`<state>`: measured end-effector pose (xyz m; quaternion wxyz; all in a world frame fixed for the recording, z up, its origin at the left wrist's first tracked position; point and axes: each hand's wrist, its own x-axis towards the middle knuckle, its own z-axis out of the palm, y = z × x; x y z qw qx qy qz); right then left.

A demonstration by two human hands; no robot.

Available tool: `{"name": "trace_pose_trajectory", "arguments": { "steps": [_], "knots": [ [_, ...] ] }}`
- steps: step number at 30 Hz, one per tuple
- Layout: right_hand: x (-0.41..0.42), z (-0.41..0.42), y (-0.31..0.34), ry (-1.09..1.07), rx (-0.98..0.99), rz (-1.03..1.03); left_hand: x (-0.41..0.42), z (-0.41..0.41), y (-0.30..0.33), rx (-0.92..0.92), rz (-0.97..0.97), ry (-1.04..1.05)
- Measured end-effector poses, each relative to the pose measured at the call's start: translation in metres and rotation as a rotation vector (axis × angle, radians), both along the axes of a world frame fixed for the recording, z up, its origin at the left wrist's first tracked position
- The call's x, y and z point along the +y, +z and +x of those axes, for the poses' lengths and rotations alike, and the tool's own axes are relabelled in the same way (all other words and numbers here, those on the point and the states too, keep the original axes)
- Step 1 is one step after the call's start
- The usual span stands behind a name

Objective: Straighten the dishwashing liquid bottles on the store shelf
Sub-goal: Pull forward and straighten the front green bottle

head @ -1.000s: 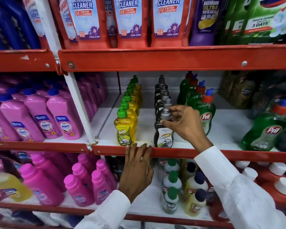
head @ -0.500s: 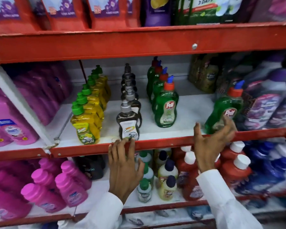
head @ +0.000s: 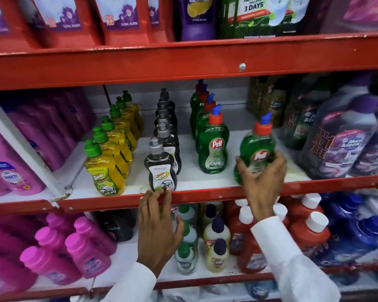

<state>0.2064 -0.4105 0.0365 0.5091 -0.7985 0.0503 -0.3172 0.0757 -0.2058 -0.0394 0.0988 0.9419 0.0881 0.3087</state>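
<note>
Two hands work at the red shelf edge (head: 205,196). The left hand (head: 156,227) lies flat and released, its fingertips (head: 154,194) on the edge just below the front dark bottle (head: 160,168). To its right, the right hand (head: 261,173) wraps the lower body of a stray green Pril bottle (head: 258,147), which leans left, standing alone and apart from its row.

That bottle looks nearly full of green liquid, so it probably has some weight; the smooth plastic may slip, and the waisted middle, just above the fingers, seems the surest place to hold. It looks stiff enough to slide upright without denting.

Beyond the left hand, the dark bottles with grey caps run back in a file, holding dark liquid. Left of them stands the yellow row (head: 109,162), green-capped and full. Between the hands, farther in, the green Pril row (head: 213,144) recedes toward the back wall, red caps with blue spouts.
</note>
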Motion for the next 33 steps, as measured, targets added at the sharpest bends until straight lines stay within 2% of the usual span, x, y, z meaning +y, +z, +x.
{"name": "trace_pose_trajectory", "arguments": {
  "steps": [5, 10, 17, 23, 27, 33],
  "knots": [
    [0.050, -0.017, 0.005, 0.109, 0.019, -0.049, 0.003, -0.002, -0.001, 0.003, 0.038, -0.003],
    [0.062, -0.021, 0.010, 0.150, 0.057, -0.091, 0.003, -0.002, -0.002, 0.004, 0.026, 0.000],
    [0.008, -0.019, 0.003, 0.471, 0.156, -0.086, -0.025, 0.010, 0.028, -0.129, -0.158, -0.285],
    [-0.032, 0.011, -0.002, 0.717, 0.190, -0.287, -0.050, 0.057, 0.060, 0.016, -0.407, -0.339],
    [-0.033, 0.017, -0.006, 0.751, 0.162, -0.277, -0.044, 0.079, 0.061, 0.094, -0.463, -0.338],
    [-0.034, 0.016, -0.009, 0.744, 0.186, -0.228, -0.038, 0.082, 0.056, 0.066, -0.515, -0.374]
  ]
}}
